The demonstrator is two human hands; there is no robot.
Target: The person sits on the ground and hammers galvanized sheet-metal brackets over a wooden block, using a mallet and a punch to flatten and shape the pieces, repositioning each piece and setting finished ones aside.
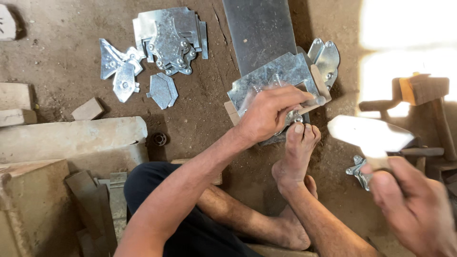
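Under the left hand [266, 114], which grips a steel punch [312, 101] on the sheet-metal bracket [273, 78], toes [302, 131] sit close; the right hand [414, 200], clenched around a blurred hammer [369, 135], could probably strike them.

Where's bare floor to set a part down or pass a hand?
Free: dirt floor left of the cut-metal pile, and the patch between that pile, the stone slab and the plate. Crowded: around the plate, where the left hand and foot pin it, and at right, where the right hand lifts a hammer over brackets.
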